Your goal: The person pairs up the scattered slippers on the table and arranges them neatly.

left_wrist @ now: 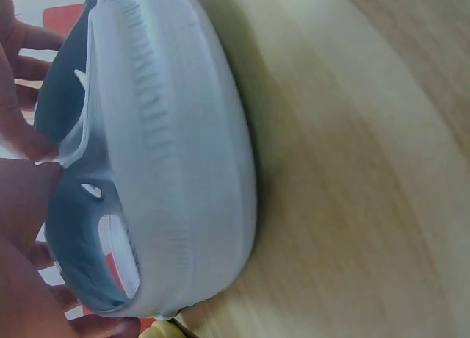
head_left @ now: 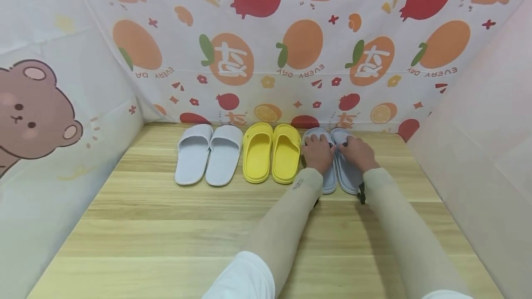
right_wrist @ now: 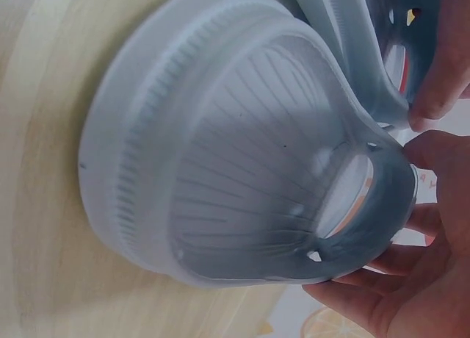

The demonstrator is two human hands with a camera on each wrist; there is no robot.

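Observation:
At the right end of a row against the wall stands a pair of blue-grey slippers with holes in their uppers. My left hand (head_left: 319, 153) grips the upper of the left blue-grey slipper (head_left: 329, 182), thumb at the inner edge and fingers over the top. The right blue-grey slipper (head_left: 348, 176) is held the same way by my right hand (head_left: 358, 152). Up close in the right wrist view, the right hand (right_wrist: 422, 272) has its thumb on the strap edge of the right slipper (right_wrist: 242, 154). Both slippers have toes toward the wall and sit side by side.
Just left of my left hand stand yellow slippers (head_left: 257, 160), and beyond them pale grey-white slippers (head_left: 192, 160). A fruit-print sheet (head_left: 266, 59) covers the back wall; pale side walls (head_left: 474, 119) flank the wooden floor (head_left: 166, 234).

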